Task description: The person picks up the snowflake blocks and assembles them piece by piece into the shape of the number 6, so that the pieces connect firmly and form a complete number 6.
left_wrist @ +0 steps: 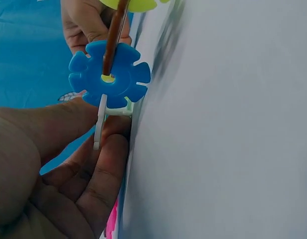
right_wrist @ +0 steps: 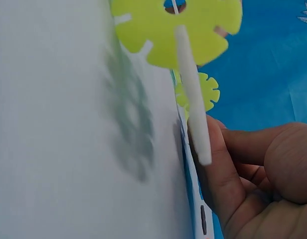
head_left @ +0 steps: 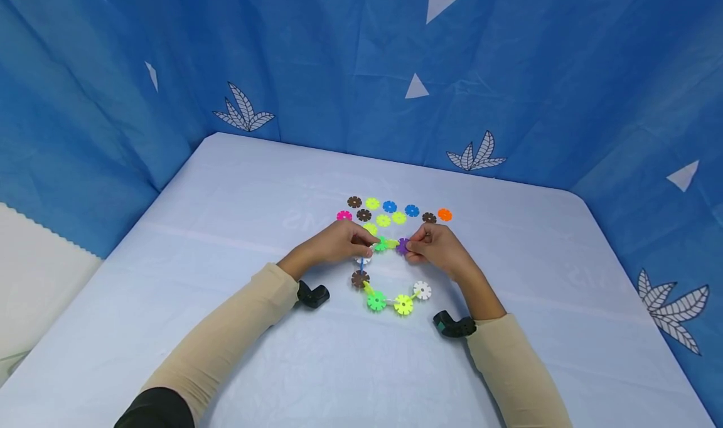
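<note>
A chain of notched plastic discs curves between the hands, with brown (head_left: pixel 360 280), green (head_left: pixel 376 300), yellow (head_left: pixel 403 304) and white (head_left: pixel 422 290) discs along its near side. My left hand (head_left: pixel 339 243) pinches the chain's far left part beside a green disc (head_left: pixel 381 245); exactly which disc it grips is hidden. In the left wrist view, a blue disc (left_wrist: pixel 123 84) and a white disc (left_wrist: pixel 99 124) stand by its fingers. Between its thumb and fingers my right hand (head_left: pixel 443 249) holds a purple disc (head_left: pixel 402 246), touching or close to the chain's yellow disc (head_left: pixel 391 244).
Loose discs lie flat beyond the hands, among them a pink disc (head_left: pixel 344 216), a blue disc (head_left: pixel 412 211) and an orange disc (head_left: pixel 445 214). The white-covered table (head_left: pixel 271 189) meets a blue curtain (head_left: pixel 339 70) at the back.
</note>
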`<state>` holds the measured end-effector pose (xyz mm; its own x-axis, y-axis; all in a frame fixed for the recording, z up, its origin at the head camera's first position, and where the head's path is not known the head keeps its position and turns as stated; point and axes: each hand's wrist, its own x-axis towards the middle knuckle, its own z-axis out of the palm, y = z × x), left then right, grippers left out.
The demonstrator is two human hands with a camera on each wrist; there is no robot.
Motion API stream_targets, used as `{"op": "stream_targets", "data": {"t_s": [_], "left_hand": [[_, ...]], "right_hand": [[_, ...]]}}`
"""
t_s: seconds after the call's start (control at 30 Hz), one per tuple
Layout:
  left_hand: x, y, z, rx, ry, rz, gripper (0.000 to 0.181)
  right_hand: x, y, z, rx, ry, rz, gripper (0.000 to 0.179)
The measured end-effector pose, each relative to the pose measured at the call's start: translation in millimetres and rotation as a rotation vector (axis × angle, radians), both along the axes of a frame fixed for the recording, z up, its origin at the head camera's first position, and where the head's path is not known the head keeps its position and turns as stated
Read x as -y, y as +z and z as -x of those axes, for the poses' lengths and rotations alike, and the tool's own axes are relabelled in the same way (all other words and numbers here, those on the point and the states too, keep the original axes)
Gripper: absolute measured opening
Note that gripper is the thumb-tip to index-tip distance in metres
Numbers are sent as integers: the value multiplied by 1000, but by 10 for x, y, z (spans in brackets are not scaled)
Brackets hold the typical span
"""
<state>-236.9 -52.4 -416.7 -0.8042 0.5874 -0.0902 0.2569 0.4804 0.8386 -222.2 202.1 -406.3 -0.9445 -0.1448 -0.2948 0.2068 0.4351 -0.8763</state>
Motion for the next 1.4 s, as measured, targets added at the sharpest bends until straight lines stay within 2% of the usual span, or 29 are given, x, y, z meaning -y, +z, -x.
{"op": "stream_targets", "data": {"t_s": [0.2, 0.73, 0.87, 1.0, 1.1, 1.2, 1.3, 1.4], "left_hand": [[-13, -7, -6, 1, 2, -7, 29], [-23, 29, -15, 15, -14, -17, 26], [-22, 28, -22, 22, -19, -6, 27], [-4, 20, -26, 3, -29, 0, 28], [9, 14, -27, -3, -33, -3, 29], [15, 12, -29, -4, -36, -8, 30], [13, 6, -29, -6, -43, -13, 30], [7, -1, -21, -9, -48, -18, 30]], "right_hand": [[19, 3, -21, -2, -19, 36, 6], [20, 6, -3, 28, 2, 14, 10], [-26, 7, 3, 27, 54, -15, 14], [-123, 9, 19, -49, 113, -152, 17], [-222, 13, 38, -141, 109, -361, 27], [-308, 20, 62, -172, 97, -523, 47], [-364, 25, 85, -151, 113, -593, 65], [-399, 20, 117, -130, 131, -603, 73]]}}
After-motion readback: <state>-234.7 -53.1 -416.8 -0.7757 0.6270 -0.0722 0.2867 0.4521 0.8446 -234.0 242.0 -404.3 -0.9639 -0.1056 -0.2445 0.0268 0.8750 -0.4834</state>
